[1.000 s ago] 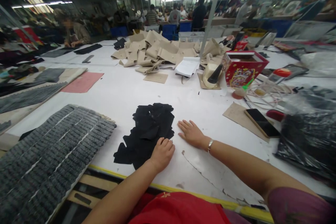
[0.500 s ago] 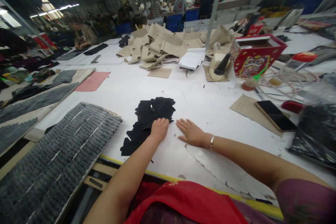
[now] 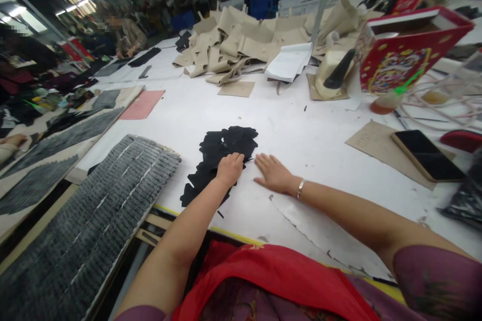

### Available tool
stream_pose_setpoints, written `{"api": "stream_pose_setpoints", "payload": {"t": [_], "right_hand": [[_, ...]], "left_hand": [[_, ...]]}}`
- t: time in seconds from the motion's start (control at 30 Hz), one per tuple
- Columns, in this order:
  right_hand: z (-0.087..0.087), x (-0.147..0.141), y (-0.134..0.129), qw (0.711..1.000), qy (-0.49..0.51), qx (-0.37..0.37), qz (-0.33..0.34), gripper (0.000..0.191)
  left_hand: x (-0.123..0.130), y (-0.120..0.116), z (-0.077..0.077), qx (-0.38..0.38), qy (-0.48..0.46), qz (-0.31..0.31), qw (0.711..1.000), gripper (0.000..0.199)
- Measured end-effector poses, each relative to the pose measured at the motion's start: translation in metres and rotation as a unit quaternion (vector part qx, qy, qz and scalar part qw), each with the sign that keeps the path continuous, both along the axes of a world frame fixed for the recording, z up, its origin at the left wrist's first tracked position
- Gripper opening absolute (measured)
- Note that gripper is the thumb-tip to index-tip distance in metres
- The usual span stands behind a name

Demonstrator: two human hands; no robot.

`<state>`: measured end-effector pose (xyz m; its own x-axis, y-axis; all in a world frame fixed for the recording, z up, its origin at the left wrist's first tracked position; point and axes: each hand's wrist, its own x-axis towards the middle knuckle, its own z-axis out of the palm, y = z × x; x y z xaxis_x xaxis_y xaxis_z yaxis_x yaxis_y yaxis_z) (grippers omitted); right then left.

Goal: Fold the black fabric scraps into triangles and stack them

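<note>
Several blk pcs lie under L hand, beside R hand.

White table, overlapping black pieces, heaped beige pieces beyond, pink sheet, red box, brown card

Black fabric pieces stand out against a white, yellow-edged surface, while dark grey ribbed cloth carries thin white stripes. Beige pieces, a pink sheet and a red box with gold dots and a multicoloured print add colour; a red apron meets a purple sleeve, darkly patterned.
</note>
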<state>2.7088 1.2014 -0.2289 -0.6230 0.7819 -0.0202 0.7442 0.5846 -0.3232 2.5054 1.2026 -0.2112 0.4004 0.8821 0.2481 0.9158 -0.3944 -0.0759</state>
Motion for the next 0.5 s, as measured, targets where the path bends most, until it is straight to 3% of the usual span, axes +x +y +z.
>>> {"api": "stream_pose_setpoints", "payload": {"t": [0.07, 0.13, 0.17, 0.23, 0.3, 0.4, 0.47, 0.5], "right_hand": [[-0.015, -0.012, -0.061, 0.993, 0.053, -0.004, 0.109, 0.078], [-0.022, -0.017, -0.116, 0.952, 0.123, -0.057, 0.273, 0.054], [-0.022, -0.016, -0.132, 0.935, 0.132, -0.069, 0.321, 0.045], [-0.014, -0.010, -0.137, 0.919, 0.153, -0.083, 0.353, 0.043], [-0.004, -0.003, -0.114, 0.944, 0.162, -0.069, 0.279, 0.046], [0.003, -0.012, -0.083, 0.989, 0.143, -0.030, 0.035, 0.056], [0.003, -0.037, -0.093, 0.980, 0.188, -0.068, -0.011, 0.060], [0.003, -0.052, -0.109, 0.963, 0.243, -0.119, 0.001, 0.056]], "left_hand": [[-0.003, -0.003, 0.000, 0.007, -0.017, -0.004, 1.000, 0.030], [-0.006, -0.007, 0.001, 0.017, -0.037, -0.009, 0.999, 0.033], [-0.008, -0.011, 0.001, 0.022, -0.046, -0.013, 0.999, 0.033], [-0.011, -0.021, 0.003, 0.033, -0.062, -0.018, 0.997, 0.033], [-0.016, -0.034, 0.007, 0.055, -0.096, -0.019, 0.994, 0.032], [-0.024, -0.056, 0.017, 0.102, -0.178, -0.006, 0.979, 0.025], [-0.031, -0.070, 0.025, 0.126, -0.221, 0.010, 0.967, 0.022], [-0.034, -0.077, 0.029, 0.136, -0.238, 0.021, 0.962, 0.021]]}}
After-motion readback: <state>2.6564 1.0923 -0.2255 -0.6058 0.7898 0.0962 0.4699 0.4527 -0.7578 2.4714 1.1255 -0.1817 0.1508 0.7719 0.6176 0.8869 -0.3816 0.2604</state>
